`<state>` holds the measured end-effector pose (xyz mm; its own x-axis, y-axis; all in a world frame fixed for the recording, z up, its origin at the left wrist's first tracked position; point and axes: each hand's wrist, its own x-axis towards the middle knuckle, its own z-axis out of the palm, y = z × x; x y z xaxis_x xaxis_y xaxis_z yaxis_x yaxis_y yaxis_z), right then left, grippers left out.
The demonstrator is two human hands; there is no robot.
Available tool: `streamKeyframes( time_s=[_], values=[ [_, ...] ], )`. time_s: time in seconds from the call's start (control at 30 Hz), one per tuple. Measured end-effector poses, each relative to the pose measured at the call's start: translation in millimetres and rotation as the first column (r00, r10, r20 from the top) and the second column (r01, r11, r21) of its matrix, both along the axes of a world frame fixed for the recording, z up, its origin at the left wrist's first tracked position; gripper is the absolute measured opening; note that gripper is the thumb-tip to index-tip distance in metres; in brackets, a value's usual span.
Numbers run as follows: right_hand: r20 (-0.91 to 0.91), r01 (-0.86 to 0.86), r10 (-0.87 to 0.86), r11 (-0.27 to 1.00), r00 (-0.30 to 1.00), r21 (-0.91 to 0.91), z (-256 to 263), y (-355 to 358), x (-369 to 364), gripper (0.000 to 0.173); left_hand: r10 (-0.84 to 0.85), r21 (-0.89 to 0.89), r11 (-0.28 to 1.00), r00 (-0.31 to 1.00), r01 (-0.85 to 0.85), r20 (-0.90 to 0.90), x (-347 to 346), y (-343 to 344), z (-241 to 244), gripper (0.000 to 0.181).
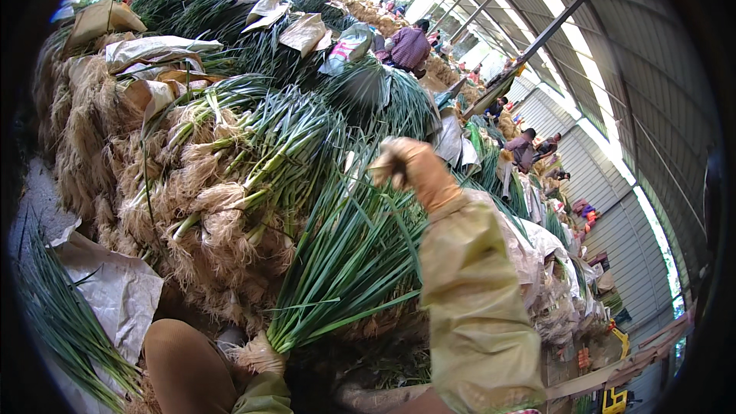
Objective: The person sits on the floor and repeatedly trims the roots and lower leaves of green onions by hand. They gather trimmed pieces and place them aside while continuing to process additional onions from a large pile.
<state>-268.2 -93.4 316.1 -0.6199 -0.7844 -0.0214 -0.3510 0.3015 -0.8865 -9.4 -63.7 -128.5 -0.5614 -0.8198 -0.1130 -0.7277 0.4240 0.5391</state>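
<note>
A bunch of long green-leaved onions (345, 259) is held low down by my left hand (261, 353), which is gloved and closed round the stems near my knee. Its leaves fan up and to the right. Above the leaf tips is my right hand (402, 167), in a tan glove and a yellow-green sleeve, with its fingers curled; whether it grips any leaf cannot be told. Behind both hands rises a large heap of onions with pale stems and tan, stringy roots (218, 230).
At the lower left, more onions (69, 322) lie by a whitish woven sheet (115, 282). Further sacks (305, 31) rest on the heap. A person in a checked shirt (409, 49) sits beyond, with several others along the row. A corrugated metal wall (621, 241) stands at the right.
</note>
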Motion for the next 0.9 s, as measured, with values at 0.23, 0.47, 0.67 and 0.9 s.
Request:
streamKeyframes(
  time_s=[0.23,0.47,0.67,0.9],
  values=[
    [-0.093,-0.015,0.007,0.996,0.996,-0.084,57.9,29.3,-29.4,0.022,0.039,-0.027,0.999,0.998,-0.038,0.052,13.5,-18.2,1.0,0.045],
    [-0.879,0.598,0.301,0.647,0.369,0.473,-5.4,24.8,-45.4,0.048,-0.013,0.000,1.000,1.000,0.013,0.021,-2.2,-2.0,1.7,0.045],
    [-0.851,0.580,0.227,0.648,0.473,0.495,-22.1,6.6,-51.4,0.027,0.017,-0.053,0.999,0.999,-0.015,0.051,12.3,-10.0,3.1,0.046],
    [-0.752,0.282,-0.230,0.957,0.618,-0.061,23.7,84.2,-96.9,0.021,-0.015,-0.030,0.999,1.000,0.015,0.002,25.0,-3.0,18.2,0.047]
  ],
)
